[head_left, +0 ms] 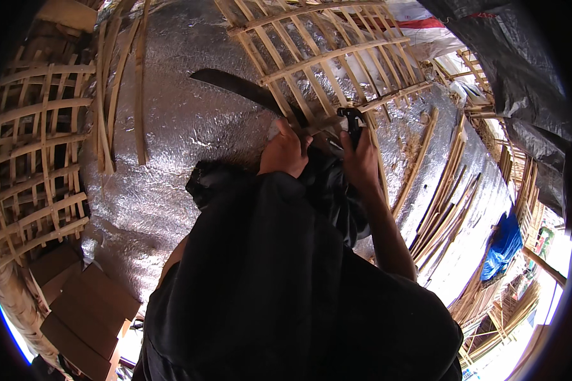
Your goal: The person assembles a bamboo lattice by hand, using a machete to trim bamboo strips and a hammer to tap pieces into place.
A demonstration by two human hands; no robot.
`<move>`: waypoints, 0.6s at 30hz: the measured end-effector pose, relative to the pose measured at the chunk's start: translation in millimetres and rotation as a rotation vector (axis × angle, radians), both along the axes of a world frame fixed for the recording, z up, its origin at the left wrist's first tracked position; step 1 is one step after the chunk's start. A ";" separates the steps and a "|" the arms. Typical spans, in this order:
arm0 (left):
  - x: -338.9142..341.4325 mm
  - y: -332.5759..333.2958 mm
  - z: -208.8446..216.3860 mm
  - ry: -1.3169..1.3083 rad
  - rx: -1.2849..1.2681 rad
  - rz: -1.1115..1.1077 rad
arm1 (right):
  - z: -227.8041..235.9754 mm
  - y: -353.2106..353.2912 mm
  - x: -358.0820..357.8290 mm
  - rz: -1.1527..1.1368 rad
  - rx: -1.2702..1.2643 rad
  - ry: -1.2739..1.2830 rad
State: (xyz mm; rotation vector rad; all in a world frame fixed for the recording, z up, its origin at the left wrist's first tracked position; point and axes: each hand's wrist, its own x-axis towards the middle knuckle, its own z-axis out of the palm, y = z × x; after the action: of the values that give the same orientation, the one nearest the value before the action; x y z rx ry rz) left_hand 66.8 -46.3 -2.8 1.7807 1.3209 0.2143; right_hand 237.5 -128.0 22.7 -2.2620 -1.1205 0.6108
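A lattice of split bamboo slats (333, 60) reaches from the upper edge down toward me. At its near end my left hand (285, 154) is closed, its fingertips against the slats; what they pinch is hidden. My right hand (361, 160) grips a black hammer (353, 117) just to the right, its head over the lattice's near crosspiece. A long dark machete blade (235, 87) slants from the left toward the lattice, just beyond my left hand. Its handle cannot be made out. Bunched black cloth (327, 181) lies below my hands.
Silver foil sheeting (171, 120) covers the floor. Loose bamboo strips (448, 197) lie at the right, others (140, 95) at the upper left. A second bamboo lattice (38, 146) stands at the left above cardboard boxes (86, 311). A dark tarp (521, 70) hangs at the right.
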 end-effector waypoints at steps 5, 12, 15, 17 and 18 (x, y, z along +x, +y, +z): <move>-4.6 0.4 -8.0 0.051 0.050 -0.090 | 24.6 -6.7 -10.2 -0.059 0.003 0.082; -30.5 14.8 -8.4 -0.070 0.138 -0.312 | 1.0 -44.8 -1.4 -0.077 -0.082 0.444; -33.2 10.2 -24.7 -0.129 0.307 -0.286 | -22.8 -56.8 10.9 -0.025 -0.079 0.407; -30.3 10.1 -30.6 -0.162 0.305 -0.294 | -54.2 -67.4 7.2 0.069 0.073 -0.018; -28.7 9.9 -31.9 -0.186 0.306 -0.287 | -60.8 -60.2 -3.8 0.017 0.053 0.062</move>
State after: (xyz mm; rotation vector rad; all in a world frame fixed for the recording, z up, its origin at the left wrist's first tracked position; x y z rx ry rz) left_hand 38.1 -36.4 -34.7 2.1253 0.9238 0.4287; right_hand 233.7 -188.2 -38.1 -2.1766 -1.1134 0.6459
